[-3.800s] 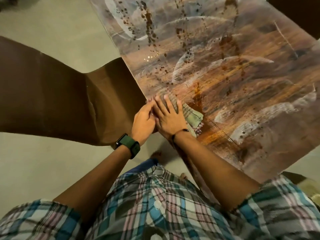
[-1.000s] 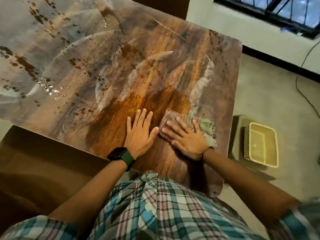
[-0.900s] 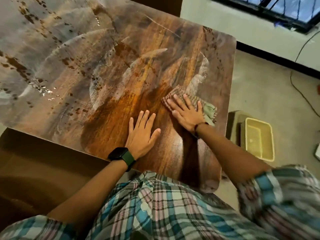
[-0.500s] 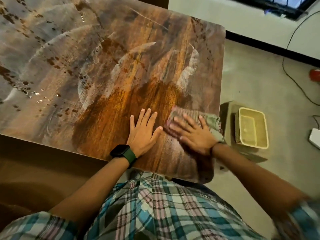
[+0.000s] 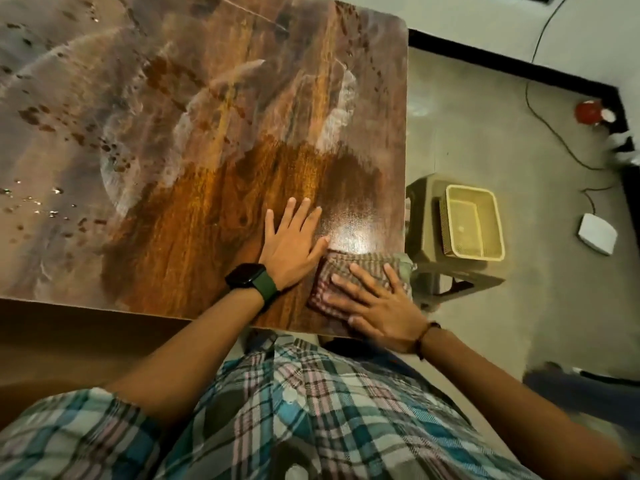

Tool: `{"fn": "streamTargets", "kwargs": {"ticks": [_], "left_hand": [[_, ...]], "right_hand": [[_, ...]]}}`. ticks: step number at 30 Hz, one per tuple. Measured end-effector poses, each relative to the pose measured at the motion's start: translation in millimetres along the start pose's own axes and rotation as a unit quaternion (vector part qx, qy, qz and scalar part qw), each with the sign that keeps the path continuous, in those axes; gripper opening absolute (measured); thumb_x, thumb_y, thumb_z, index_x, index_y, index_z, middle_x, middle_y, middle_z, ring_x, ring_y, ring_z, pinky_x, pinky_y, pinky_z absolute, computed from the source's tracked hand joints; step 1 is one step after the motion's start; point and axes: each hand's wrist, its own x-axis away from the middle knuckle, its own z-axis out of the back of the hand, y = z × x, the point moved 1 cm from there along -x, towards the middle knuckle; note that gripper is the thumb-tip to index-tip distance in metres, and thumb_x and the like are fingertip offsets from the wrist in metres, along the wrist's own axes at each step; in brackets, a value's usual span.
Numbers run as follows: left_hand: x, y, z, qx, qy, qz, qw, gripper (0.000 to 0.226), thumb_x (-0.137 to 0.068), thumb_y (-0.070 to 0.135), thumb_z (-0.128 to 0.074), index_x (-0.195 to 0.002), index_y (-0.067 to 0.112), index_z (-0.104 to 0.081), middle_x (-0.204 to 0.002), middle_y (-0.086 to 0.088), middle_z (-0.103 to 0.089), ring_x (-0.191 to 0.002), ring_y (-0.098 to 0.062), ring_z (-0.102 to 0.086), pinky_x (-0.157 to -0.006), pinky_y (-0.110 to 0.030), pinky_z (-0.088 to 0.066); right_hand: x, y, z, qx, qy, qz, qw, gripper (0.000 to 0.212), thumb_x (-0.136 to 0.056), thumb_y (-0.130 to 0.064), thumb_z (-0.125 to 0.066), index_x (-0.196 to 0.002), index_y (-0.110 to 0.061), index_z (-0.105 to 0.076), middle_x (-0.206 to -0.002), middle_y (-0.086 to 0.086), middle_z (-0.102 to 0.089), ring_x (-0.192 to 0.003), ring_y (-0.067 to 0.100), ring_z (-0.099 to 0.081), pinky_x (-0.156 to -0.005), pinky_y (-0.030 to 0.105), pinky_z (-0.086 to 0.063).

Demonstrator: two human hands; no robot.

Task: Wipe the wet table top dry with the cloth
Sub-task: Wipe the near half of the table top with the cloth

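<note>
At the worktop's (image 5: 214, 98) near right corner, my right hand (image 5: 379, 311) presses the cloth (image 5: 360, 270) flat, fingers straight, to soak moisture; my left hand (image 5: 292, 245) lies flat and empty beside it, likely bracing me.

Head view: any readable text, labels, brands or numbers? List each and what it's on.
None readable.
Smartwatch on the left wrist: screen dark, no digits.
Yellow basket on the stool: no label visible.
White device on the floor: blank, too blurred for any marking.
Cloth and table top: no print.
</note>
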Motion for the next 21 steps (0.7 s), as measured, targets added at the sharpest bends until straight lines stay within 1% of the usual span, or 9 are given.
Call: {"fn": "streamTargets", "kwargs": {"ticks": [2,4,6,8,10,14,16,19,21], "left_hand": [[-1,1,-6,-0.050,-0.003,-0.012,0.999,0.067,-0.089,0.055,-0.010,-0.145,0.020,-0.021,-0.156,-0.004,-0.008,-0.143,-0.024,0.001,-0.111,-0.055,0.002],[2,1,-7,-0.054,0.004,-0.010,0.998,0.074,-0.084,0.057,-0.002,-0.145,0.020,-0.021,-0.156,-0.003,-0.009,-0.143,-0.023,0.000,-0.111,-0.054,0.002],[1,3,-3,-0.006,0.007,0.003,1.000,0.071,-0.085,0.054,-0.006,-0.144,0.018,-0.025,-0.156,-0.002,-0.012,-0.143,-0.021,-0.001,-0.111,-0.053,0.003],[0,6,2,0.042,0.016,0.015,0.999,0.066,-0.087,0.048,-0.012,-0.142,0.016,-0.029,-0.155,-0.003,-0.017,-0.143,-0.020,-0.004,-0.111,-0.052,0.002],[-3,6,5,0.067,0.033,0.022,0.997,0.064,-0.088,0.047,-0.015,-0.141,0.015,-0.031,-0.154,-0.004,-0.020,-0.143,-0.020,-0.007,-0.112,-0.051,0.001],[-11,3,4,0.047,0.029,0.012,0.998,0.054,-0.097,0.043,-0.025,-0.141,0.013,-0.030,-0.154,-0.008,-0.018,-0.143,-0.021,-0.005,-0.113,-0.046,0.000],[-11,4,3,0.038,0.026,0.007,0.999,0.059,-0.094,0.047,-0.019,-0.142,0.013,-0.029,-0.154,-0.008,-0.016,-0.143,-0.023,-0.004,-0.113,-0.045,0.000],[-9,5,0,0.027,0.021,0.002,0.999,0.064,-0.089,0.046,-0.016,-0.141,0.012,-0.029,-0.155,-0.009,-0.014,-0.143,-0.024,-0.003,-0.113,-0.047,0.000],[-8,5,-2,0.015,0.024,0.000,1.000,0.059,-0.093,0.044,-0.021,-0.141,0.011,-0.029,-0.155,-0.010,-0.013,-0.143,-0.025,-0.003,-0.113,-0.048,-0.001]], "right_hand": [[-28,21,14,0.002,0.044,-0.076,0.996,0.049,-0.096,-0.054,0.001,-0.144,-0.046,0.000,-0.154,-0.012,-0.009,-0.144,0.020,-0.008,-0.108,0.058,-0.001],[-59,34,33,-0.035,0.079,-0.168,0.982,0.048,-0.092,-0.059,0.002,-0.139,-0.050,0.005,-0.154,-0.016,0.007,-0.145,0.016,0.007,-0.109,0.057,0.011],[-69,30,41,-0.094,0.053,-0.210,0.972,0.047,-0.092,-0.058,-0.005,-0.136,-0.051,0.011,-0.153,-0.018,0.016,-0.143,0.016,0.019,-0.107,0.058,0.019],[-49,9,32,-0.084,0.027,-0.169,0.982,0.049,-0.089,-0.061,0.003,-0.135,-0.052,0.016,-0.149,-0.020,0.025,-0.140,0.016,0.028,-0.106,0.060,0.022],[-9,-21,13,-0.068,-0.010,-0.070,0.995,0.056,-0.081,-0.069,0.017,-0.135,-0.055,0.016,-0.144,-0.026,0.030,-0.132,0.010,0.040,-0.101,0.055,0.031],[34,-21,8,-0.115,-0.088,0.015,0.989,0.061,-0.076,-0.070,0.021,-0.134,-0.062,0.004,-0.145,-0.032,0.021,-0.133,0.002,0.037,-0.099,0.042,0.038],[18,-4,14,-0.079,-0.066,0.000,0.995,0.063,-0.076,-0.069,0.022,-0.136,-0.059,0.006,-0.145,-0.031,0.021,-0.136,0.006,0.033,-0.100,0.042,0.035],[-34,28,27,-0.065,0.013,-0.102,0.993,0.069,-0.072,-0.073,0.024,-0.136,-0.053,0.011,-0.149,-0.021,0.021,-0.139,0.011,0.025,-0.102,0.045,0.029],[-72,44,47,-0.097,0.034,-0.173,0.980,0.061,-0.080,-0.070,0.012,-0.139,-0.051,0.008,-0.154,-0.017,0.016,-0.141,0.012,0.022,-0.104,0.050,0.026]]}}
